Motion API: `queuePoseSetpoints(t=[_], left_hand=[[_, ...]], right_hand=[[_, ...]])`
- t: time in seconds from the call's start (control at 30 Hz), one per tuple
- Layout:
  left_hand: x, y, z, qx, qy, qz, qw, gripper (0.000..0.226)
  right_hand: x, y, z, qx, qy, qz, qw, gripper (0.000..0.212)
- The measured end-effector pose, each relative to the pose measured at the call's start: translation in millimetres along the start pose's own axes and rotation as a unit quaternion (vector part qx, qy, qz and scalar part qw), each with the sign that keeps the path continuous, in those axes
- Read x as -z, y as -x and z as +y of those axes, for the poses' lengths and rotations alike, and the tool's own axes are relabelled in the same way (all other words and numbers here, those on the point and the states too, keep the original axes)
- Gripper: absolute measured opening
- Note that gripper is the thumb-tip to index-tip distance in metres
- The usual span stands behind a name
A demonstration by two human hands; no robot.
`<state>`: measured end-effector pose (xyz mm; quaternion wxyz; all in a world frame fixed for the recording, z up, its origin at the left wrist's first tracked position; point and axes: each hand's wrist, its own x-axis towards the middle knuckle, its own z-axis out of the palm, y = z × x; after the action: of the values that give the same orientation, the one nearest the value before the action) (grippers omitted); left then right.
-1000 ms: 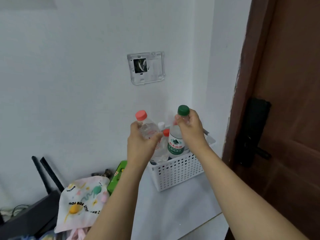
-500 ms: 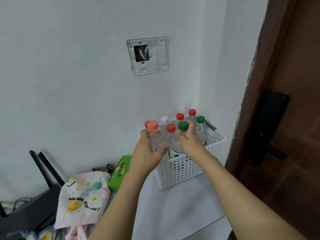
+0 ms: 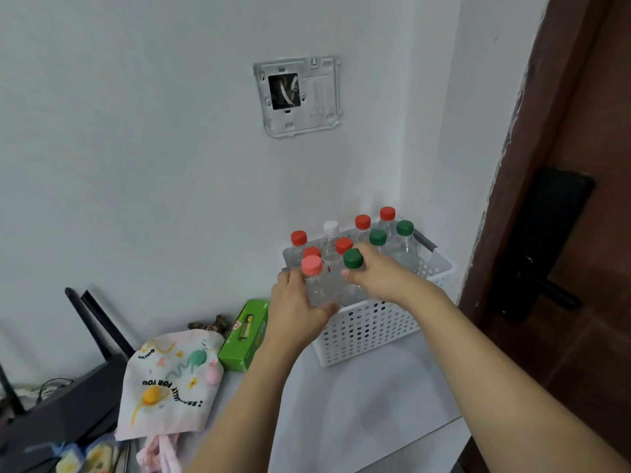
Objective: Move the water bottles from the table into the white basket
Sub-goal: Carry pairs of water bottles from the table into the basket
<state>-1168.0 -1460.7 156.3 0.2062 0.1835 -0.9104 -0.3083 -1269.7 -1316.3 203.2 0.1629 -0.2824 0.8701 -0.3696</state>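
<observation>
A white perforated basket (image 3: 372, 327) stands on the white table (image 3: 358, 411) against the wall. Several clear water bottles with red, green and white caps stand upright in it. My left hand (image 3: 295, 307) is wrapped around a pink-capped bottle (image 3: 316, 281) at the basket's front left corner, its base hidden by my fingers. My right hand (image 3: 379, 278) grips a green-capped bottle (image 3: 352, 259) by the neck, its body down inside the basket's front edge.
A green battery box (image 3: 244, 336) lies left of the basket. A printed cloth bag (image 3: 167, 380) and a black router with antennas (image 3: 68, 397) sit further left. A brown door with a black handle (image 3: 536, 268) is at the right. A wall plate (image 3: 297, 95) hangs above.
Both hands came down from chest height toward the basket with their bottles. The two bottles now sit low at the basket's front, among the others.
</observation>
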Motion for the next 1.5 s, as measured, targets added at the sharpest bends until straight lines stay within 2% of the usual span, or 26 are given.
queuePoseSetpoints(t=[0.17, 0.23, 0.4, 0.77, 0.87, 1.07, 1.2, 1.27, 1.33, 1.43, 1.5], left_hand=[[-3.2, -0.5, -2.1, -0.016, -0.059, -0.011, 0.998, 0.056], [-7.9, 3.0, -5.0, -0.016, -0.087, -0.008, 0.996, 0.049], [-25.3, 13.4, -8.3, 0.007, -0.126, 0.037, 0.991, 0.054], [-29.2, 12.5, -10.9, 0.029, -0.12, 0.012, 0.992, 0.062], [-22.6, 8.5, -10.0, 0.036, -0.136, -0.019, 0.99, 0.058], [-1.8, 3.4, 8.4, 0.082, -0.175, -0.135, 0.972, 0.073], [24.1, -7.4, 16.5, 0.083, -0.15, -0.192, 0.966, 0.08], [36.7, -9.6, 23.3, 0.055, -0.118, -0.142, 0.981, 0.08], [44.0, -6.0, 32.9, -0.021, -0.118, -0.053, 0.991, 0.063], [48.0, 9.1, 53.1, -0.176, -0.132, 0.028, 0.975, 0.048], [46.1, 21.0, 68.7, -0.256, -0.128, 0.033, 0.958, 0.042]], right_hand=[[1.9, 2.1, 2.4, -0.034, 0.062, -0.035, 0.997, 0.053], [-5.0, 2.3, 6.8, -0.037, 0.071, -0.025, 0.996, 0.053], [-9.9, 1.4, 18.7, -0.034, 0.07, -0.009, 0.997, 0.048], [-21.4, 3.1, 30.6, -0.008, 0.117, 0.02, 0.993, 0.058], [-26.1, 3.1, 33.1, 0.007, 0.132, 0.039, 0.99, 0.058], [-22.0, 25.0, 27.5, -0.003, 0.1, 0.069, 0.993, 0.064], [-0.2, 61.0, 20.8, 0.01, 0.081, 0.126, 0.989, 0.066], [13.4, 83.0, 15.6, 0.019, 0.086, 0.16, 0.983, 0.058], [24.8, 107.1, 11.0, 0.013, 0.104, 0.197, 0.975, 0.054], [33.0, 149.5, 5.0, -0.033, 0.131, 0.231, 0.963, 0.06], [33.4, 177.4, 3.4, -0.063, 0.146, 0.248, 0.956, 0.063]])
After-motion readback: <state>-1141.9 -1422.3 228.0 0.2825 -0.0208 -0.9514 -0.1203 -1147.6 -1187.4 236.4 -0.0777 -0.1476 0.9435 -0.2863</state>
